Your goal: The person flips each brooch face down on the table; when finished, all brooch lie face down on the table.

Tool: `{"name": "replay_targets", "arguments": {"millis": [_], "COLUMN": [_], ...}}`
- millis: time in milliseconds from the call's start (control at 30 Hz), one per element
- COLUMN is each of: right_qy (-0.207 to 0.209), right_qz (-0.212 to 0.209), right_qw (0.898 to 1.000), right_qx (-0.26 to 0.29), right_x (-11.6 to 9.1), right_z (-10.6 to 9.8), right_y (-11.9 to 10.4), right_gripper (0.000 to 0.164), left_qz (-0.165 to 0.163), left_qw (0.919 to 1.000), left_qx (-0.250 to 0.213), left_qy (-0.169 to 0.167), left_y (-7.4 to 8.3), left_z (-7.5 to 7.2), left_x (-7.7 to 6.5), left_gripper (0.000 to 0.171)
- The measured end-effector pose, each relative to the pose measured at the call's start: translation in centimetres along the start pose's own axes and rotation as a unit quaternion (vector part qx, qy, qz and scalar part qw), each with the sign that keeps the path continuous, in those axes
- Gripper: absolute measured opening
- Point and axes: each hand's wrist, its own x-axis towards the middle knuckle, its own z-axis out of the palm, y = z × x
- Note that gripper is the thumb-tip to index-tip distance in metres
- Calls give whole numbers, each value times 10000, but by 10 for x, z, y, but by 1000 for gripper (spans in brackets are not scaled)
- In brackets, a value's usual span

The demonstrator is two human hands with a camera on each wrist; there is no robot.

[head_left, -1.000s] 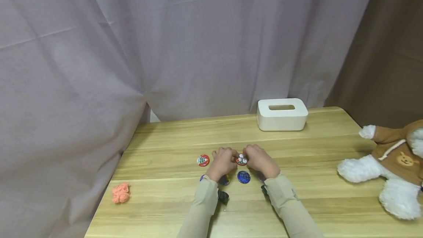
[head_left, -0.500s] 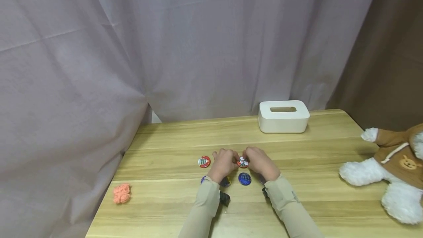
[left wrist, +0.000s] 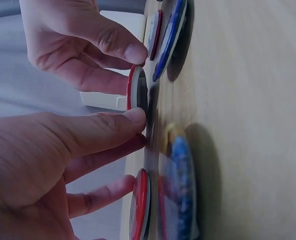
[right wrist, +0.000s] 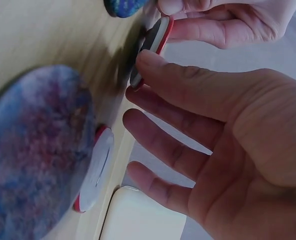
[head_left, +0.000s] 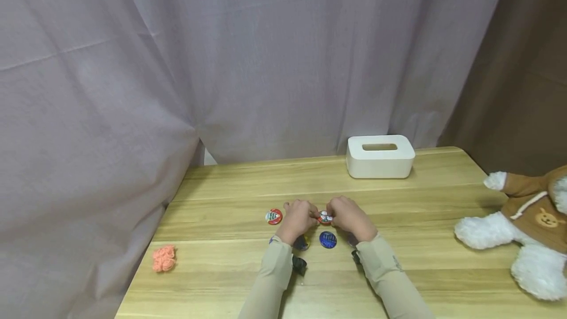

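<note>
In the head view, the round, glossy red badge with white figures (head_left: pixel 325 217) sits between the left hand (head_left: pixel 299 220) and the right hand (head_left: pixel 352 217), over the wood-grain bench (head_left: pixel 230 279). It lies off the fingertips of both, so neither hand is nearer; being round, it has no long axis. The round, glossy blue badge (head_left: pixel 328 239) lies just on the person's side of it. Both forearms reach in from the near edge and converge, palms angled inward.

In the left wrist view, the left thumb and a finger pinch one side of the red rim, dark back towards the bench; whether it touches the wood I cannot tell. Another left finger reaches the round red badge with a green-and-white design (left wrist: pixel 139 207).

In the right wrist view, the right thumb and forefinger pinch the opposite side, the other fingers loosely spread.
</note>
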Motion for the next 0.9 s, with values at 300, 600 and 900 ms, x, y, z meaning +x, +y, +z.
{"name": "replay_targets", "arguments": {"millis": [300, 600, 900], "right_qy": [5, 93, 207], "right_qz": [-190, -207, -326], "right_qw": [9997, 9996, 9989], "right_qx": [179, 193, 268], "right_x": [-2, -1, 1], "right_z": [-4, -5, -5], "right_y": [4, 5, 7], "right_gripper": [16, 19, 18], "left_qz": [73, 95, 256], "left_qw": [9999, 9996, 9984], "left_qx": [24, -80, 124], "left_qy": [93, 236, 483], "left_y": [-2, -3, -6], "left_z": [-1, -3, -1], "left_x": [0, 1, 4], "left_gripper": [8, 5, 6]}}
